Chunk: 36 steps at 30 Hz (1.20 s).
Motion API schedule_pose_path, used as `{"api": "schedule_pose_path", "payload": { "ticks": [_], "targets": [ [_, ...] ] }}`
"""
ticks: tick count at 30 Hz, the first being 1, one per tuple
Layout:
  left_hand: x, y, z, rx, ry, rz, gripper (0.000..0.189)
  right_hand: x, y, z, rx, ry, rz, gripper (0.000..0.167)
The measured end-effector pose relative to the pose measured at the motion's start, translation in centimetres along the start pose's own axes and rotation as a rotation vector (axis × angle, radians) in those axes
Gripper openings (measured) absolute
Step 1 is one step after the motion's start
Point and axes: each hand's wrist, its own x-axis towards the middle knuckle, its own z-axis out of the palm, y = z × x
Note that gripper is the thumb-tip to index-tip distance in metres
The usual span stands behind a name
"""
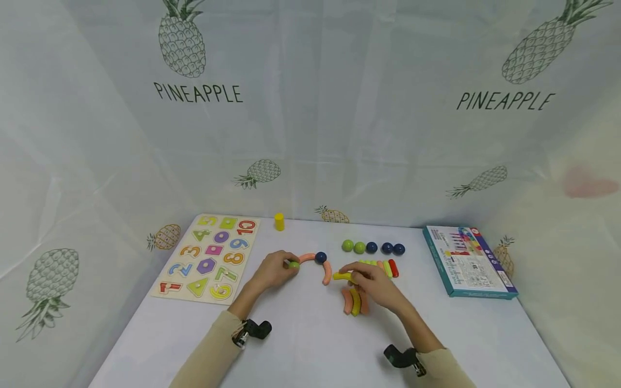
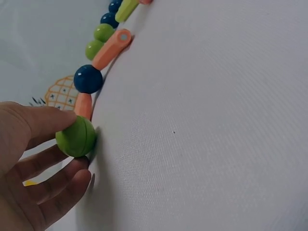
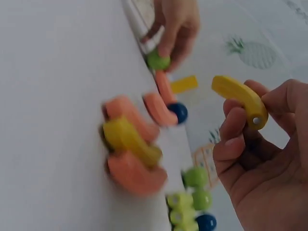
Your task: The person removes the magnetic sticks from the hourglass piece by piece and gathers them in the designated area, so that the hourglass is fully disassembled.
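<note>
My left hand (image 1: 274, 269) pinches a green ball (image 2: 77, 137) between thumb and fingers, low over the white table. The ball sits at the end of a salmon curved stick (image 1: 306, 257). That stick leads to a dark blue ball (image 1: 321, 258), from which a second salmon curved stick (image 1: 327, 274) bends toward me. My right hand (image 1: 375, 285) grips a yellow curved stick (image 3: 243, 98), raised off the table, with a round silvery spot at one end. Below that hand lie two loose salmon curved sticks and a yellow one (image 1: 356, 302) side by side.
Green and dark blue balls (image 1: 371, 248) line up at the back, with short coloured sticks (image 1: 393, 268) in front, partly behind my right hand. A number puzzle board (image 1: 189, 296) lies left, a toy box (image 1: 470, 264) right. A yellow cylinder (image 1: 279, 222) stands near the backdrop.
</note>
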Motion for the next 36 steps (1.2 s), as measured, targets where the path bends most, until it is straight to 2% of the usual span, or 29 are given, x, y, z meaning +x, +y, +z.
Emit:
{"api": "schedule_pose_path", "payload": {
  "ticks": [3,7,10,13,18,27,30,36],
  "targets": [
    [-0.2,-0.1,0.0,-0.007,-0.005,-0.017,0.021,-1.4,1.1,-2.0,0.009,0.045,0.039,0.028],
    [-0.5,-0.2,-0.1,-0.018,-0.019,-0.013,0.020,-3.1,2.8,-3.8,-0.079,0.136,0.165,0.029],
    [-0.6,-0.4,-0.1,-0.019,-0.035,0.000,0.020,-4.1,4.0,-4.3,-0.162,0.165,0.265,0.028],
    [-0.8,-0.6,-0.1,-0.028,-0.059,0.013,0.022,-4.6,5.1,-4.0,-0.246,0.148,0.316,0.025],
    [-1.0,-0.7,-0.2,-0.045,-0.091,0.047,0.024,-4.6,5.9,-3.2,-0.362,0.147,0.316,0.021],
    [-1.2,-0.9,-0.1,-0.052,-0.120,0.065,0.025,-3.9,5.2,-2.6,-0.518,0.125,0.329,0.020],
    [-1.4,-0.9,-0.1,-0.058,-0.118,0.067,0.025,-3.6,5.2,-2.2,-0.520,0.120,0.324,0.019],
    [-1.6,-1.1,-0.2,-0.069,-0.131,0.082,0.028,-3.1,5.3,-1.4,-0.421,0.125,0.279,0.016]
  ]
}}
